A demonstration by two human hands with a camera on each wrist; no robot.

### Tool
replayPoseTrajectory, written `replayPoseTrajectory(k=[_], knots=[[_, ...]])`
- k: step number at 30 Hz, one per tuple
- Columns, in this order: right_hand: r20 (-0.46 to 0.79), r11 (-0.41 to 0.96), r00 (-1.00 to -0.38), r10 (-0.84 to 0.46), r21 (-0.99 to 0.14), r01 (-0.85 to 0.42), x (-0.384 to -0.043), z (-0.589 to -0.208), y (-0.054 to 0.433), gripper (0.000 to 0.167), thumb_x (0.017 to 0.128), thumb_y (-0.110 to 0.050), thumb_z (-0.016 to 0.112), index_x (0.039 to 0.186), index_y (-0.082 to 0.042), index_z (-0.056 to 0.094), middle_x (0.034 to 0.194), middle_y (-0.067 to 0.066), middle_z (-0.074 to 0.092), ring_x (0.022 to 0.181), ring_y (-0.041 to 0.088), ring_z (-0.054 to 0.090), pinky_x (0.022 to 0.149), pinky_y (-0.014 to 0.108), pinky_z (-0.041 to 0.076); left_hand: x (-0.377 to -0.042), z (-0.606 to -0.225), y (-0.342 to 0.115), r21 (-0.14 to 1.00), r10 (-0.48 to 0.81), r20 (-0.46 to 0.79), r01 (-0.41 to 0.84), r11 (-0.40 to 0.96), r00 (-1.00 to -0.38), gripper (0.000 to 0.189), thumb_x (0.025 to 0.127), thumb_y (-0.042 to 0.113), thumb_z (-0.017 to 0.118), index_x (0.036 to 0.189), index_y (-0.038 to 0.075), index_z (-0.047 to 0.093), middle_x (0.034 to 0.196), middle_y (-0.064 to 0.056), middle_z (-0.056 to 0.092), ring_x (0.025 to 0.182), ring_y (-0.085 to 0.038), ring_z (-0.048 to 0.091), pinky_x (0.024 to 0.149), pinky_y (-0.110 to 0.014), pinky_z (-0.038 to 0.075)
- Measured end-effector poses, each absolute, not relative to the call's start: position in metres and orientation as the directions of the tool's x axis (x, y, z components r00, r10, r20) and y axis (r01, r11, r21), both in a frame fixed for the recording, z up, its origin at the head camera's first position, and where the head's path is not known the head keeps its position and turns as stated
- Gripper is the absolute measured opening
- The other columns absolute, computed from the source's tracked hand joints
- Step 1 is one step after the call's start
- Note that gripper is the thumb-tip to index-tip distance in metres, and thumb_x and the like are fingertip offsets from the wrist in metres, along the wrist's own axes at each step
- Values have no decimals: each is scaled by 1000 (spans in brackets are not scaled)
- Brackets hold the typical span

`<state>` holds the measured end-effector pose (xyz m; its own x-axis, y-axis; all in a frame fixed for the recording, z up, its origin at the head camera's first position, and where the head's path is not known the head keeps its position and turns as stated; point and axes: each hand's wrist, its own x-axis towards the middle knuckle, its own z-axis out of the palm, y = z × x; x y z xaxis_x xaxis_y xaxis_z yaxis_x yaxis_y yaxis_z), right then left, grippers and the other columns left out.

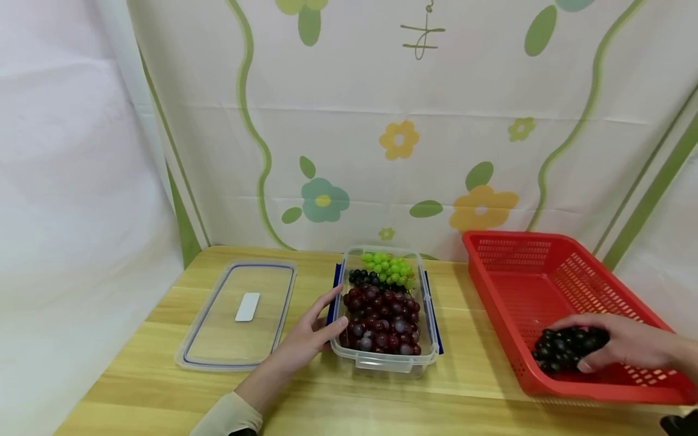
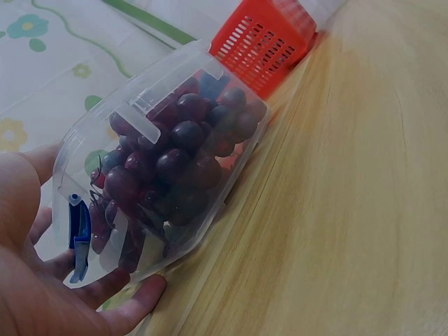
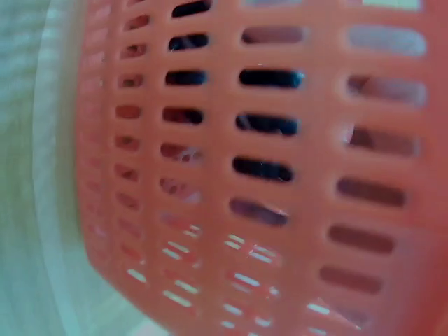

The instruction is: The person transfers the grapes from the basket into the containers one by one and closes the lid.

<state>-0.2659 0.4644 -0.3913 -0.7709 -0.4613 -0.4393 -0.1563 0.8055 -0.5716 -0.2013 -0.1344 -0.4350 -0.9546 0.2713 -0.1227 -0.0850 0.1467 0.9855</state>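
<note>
A clear plastic food container (image 1: 395, 364) with blue side latches stands in the middle of the table. Dark red grapes (image 1: 384, 318) fill its near part, with a few black grapes (image 1: 362, 278) and a green bunch (image 1: 389, 266) behind them. My left hand (image 1: 302, 342) rests against the container's left wall, fingers spread and thumb by the rim; the left wrist view shows it beside a blue latch (image 2: 80, 234). Inside the red basket (image 1: 523, 297), my right hand (image 1: 627, 342) grips a bunch of black grapes (image 1: 564, 348) from above. Through the basket's slots, the right wrist view shows dark grapes (image 3: 269, 77).
To the left lies the clear lid (image 1: 218, 339) with a blue seal and a white label (image 1: 248, 307). A flowered cloth (image 1: 349, 151) hangs right behind the wooden table (image 1: 469, 375). The basket's raised walls surround my right hand.
</note>
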Motion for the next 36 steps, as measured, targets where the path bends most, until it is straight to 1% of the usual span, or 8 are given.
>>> replayPoseTrajectory(k=[4, 8, 11, 15, 21, 28, 32, 36], knots=[[-369, 896, -873, -319, -416, -151, -267, -391, 460, 55, 103, -40, 69, 145, -7, 61, 133, 19, 67, 111, 34, 62, 78, 40, 55, -201, -433, -135, 986, 276, -117, -78, 147, -954, 70, 106, 44, 65, 166, 46, 29, 180, 0, 12, 137, -30, 58, 99, -45, 56], [-345, 897, -883, -318, -411, -163, -265, -396, 462, 60, 102, -41, 70, 149, -6, 58, 135, 20, 66, 112, 29, 62, 80, 46, 54, -200, -432, -134, 987, 286, -113, -74, 144, -951, 69, 107, 40, 64, 166, 45, 29, 180, -4, 11, 137, -31, 58, 99, -47, 57], [-325, 853, -846, -422, -459, -249, -262, -401, 466, 67, 96, -33, 79, 155, -12, 53, 141, 15, 61, 114, 9, 57, 80, 39, 53, -201, -432, -134, 988, 288, -112, -74, 139, -951, 68, 108, 39, 63, 166, 44, 29, 181, -4, 10, 136, -30, 58, 99, -47, 57], [-234, 810, -829, -508, -458, -367, -261, -407, 465, 71, 90, -32, 85, 153, -23, 55, 141, -8, 61, 110, -15, 48, 78, 25, 51, -200, -431, -134, 988, 285, -111, -74, 138, -952, 69, 107, 41, 64, 166, 44, 29, 181, -4, 10, 136, -30, 58, 99, -46, 56], [-155, 755, -819, -552, -509, -412, -263, -409, 460, 57, 95, -22, 81, 148, -19, 62, 133, -17, 65, 108, -10, 54, 77, 21, 49, -199, -430, -134, 987, 279, -118, -80, 142, -953, 69, 106, 43, 65, 166, 45, 30, 181, -3, 10, 139, -31, 57, 99, -47, 56], [-219, 886, -911, -350, -394, -246, -260, -390, 460, 39, 97, -38, 77, 132, -21, 73, 126, 7, 71, 98, -3, 53, 75, 27, 50, -203, -431, -129, 988, 292, -103, -65, 139, -951, 70, 106, 43, 64, 166, 44, 29, 180, 0, 12, 137, -30, 58, 99, -45, 56], [-181, 909, -950, -255, -380, -171, -259, -380, 457, 42, 98, -44, 75, 131, -18, 74, 126, 11, 72, 104, 16, 58, 75, 34, 52, -201, -432, -132, 988, 289, -111, -74, 137, -951, 71, 106, 44, 65, 166, 44, 29, 180, -1, 12, 138, -31, 57, 100, -46, 56], [-85, 903, -975, -206, -401, -156, -259, -364, 454, 45, 98, -43, 76, 132, -14, 74, 125, 16, 72, 101, 8, 58, 69, 26, 51, -199, -433, -135, 987, 285, -107, -67, 147, -953, 73, 105, 45, 65, 167, 43, 27, 180, -2, 12, 131, -27, 59, 93, -40, 55]])
